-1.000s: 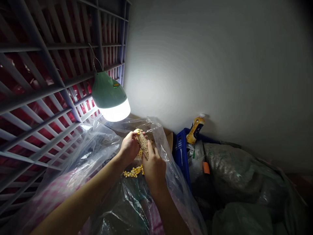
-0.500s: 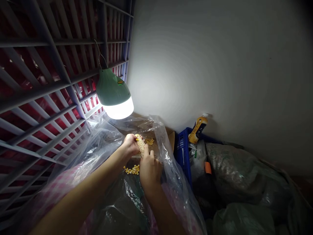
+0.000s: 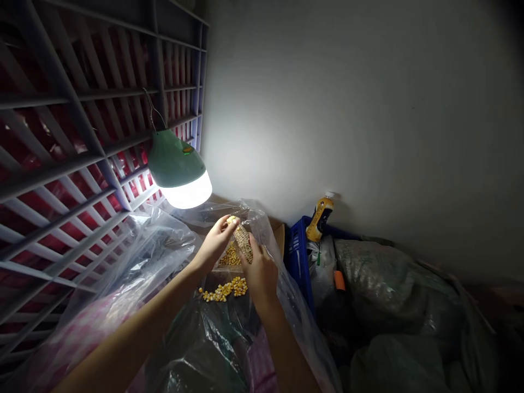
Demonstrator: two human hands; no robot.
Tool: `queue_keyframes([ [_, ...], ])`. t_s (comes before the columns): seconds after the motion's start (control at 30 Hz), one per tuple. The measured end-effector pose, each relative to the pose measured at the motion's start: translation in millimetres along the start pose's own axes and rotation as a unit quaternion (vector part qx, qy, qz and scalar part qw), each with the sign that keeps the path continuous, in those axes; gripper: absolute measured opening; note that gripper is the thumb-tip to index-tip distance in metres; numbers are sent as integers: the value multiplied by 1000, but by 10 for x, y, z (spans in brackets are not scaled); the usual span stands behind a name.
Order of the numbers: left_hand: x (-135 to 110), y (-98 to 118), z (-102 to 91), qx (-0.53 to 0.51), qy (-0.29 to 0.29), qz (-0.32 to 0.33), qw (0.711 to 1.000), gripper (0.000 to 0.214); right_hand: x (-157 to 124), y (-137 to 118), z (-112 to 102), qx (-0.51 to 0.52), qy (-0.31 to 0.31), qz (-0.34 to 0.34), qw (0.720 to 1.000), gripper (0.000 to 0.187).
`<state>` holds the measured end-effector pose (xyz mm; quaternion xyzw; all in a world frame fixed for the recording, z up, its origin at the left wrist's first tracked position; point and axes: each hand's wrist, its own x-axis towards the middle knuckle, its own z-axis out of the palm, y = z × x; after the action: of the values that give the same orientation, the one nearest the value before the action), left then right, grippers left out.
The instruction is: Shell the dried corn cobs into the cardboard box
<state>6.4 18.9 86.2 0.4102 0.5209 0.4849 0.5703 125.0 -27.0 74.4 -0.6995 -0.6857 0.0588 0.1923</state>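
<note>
A mostly stripped corn cob (image 3: 243, 240) is held tilted between both hands, with a few pale kernels left at its upper end. My left hand (image 3: 216, 240) pinches that upper end with thumb and fingers. Lower down, my right hand (image 3: 261, 273) is wrapped round the cob's other end. Loose yellow corn kernels (image 3: 224, 290) lie on the clear plastic sheet (image 3: 196, 333) below the hands. Behind them, more kernels (image 3: 230, 255) are heaped by a cardboard box (image 3: 279, 238), partly covered by my hands.
A lit green lamp (image 3: 180, 169) hangs by a wire from a purple plastic crate (image 3: 110, 180) at the left. To the right stands a blue crate (image 3: 299, 262) with a yellow bottle (image 3: 320, 218), beside filled sacks (image 3: 385, 273). A pale wall (image 3: 347, 109) rises behind.
The cob has turned in my hands and now shows a darker, stripped side. My right hand has shifted up and right a little. The view has swung slightly, uncovering more kernels.
</note>
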Motion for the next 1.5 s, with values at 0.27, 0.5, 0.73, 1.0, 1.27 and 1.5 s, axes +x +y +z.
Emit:
queue_keyframes([
  [0.27,-12,36,12,-54,7,47,997,34,20,23,-27,-18,44,-13,999,48],
  [0.5,-32,10,34,-72,-28,105,991,23,31,18,-19,40,52,-17,998,51],
  [0.73,-87,44,33,-105,-73,83,988,32,99,100,-37,158,18,12,987,27],
  [1.0,-214,53,37,-11,-60,153,986,33,123,116,-3,175,66,25,982,27],
  [1.27,-323,-18,-5,35,-199,228,953,42,158,180,-29,214,169,-16,962,29],
  [1.5,-283,-156,-11,66,-204,305,928,41,193,291,-167,70,334,-79,937,28],
])
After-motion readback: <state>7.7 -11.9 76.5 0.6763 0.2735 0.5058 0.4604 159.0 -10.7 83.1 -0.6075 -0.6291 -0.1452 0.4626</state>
